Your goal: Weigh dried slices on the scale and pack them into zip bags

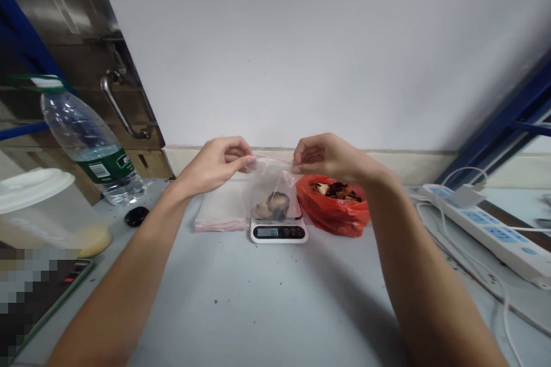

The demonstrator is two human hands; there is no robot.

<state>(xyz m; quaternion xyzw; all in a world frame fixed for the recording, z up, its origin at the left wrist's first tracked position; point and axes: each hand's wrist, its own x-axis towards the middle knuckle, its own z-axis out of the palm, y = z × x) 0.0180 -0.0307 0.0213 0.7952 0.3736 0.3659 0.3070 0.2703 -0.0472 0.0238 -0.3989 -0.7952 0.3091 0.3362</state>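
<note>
A clear zip-lock bag [262, 183] hangs upright between my hands, with brown and pale dried pieces [275, 205] at its bottom. My left hand [221, 161] pinches the bag's top left corner, while my right hand [321, 155] pinches the top right corner. A red line runs along the bag's top edge. Directly below or behind the bag sits a small white digital scale [279, 233]; its display appears to read zero. Whether the bag touches the scale, I cannot tell. A red plastic bag [333, 215] holding similar dried pieces stands open right of the scale.
Left of the scale lies a stack of flat zip-lock bags [221, 206]. A large water bottle [92, 143], a lidded plastic tub [41, 212], a black round object [136, 216] and a phone-like device [47, 304] are farther left. A white power strip [495, 235] with cables lies at right.
</note>
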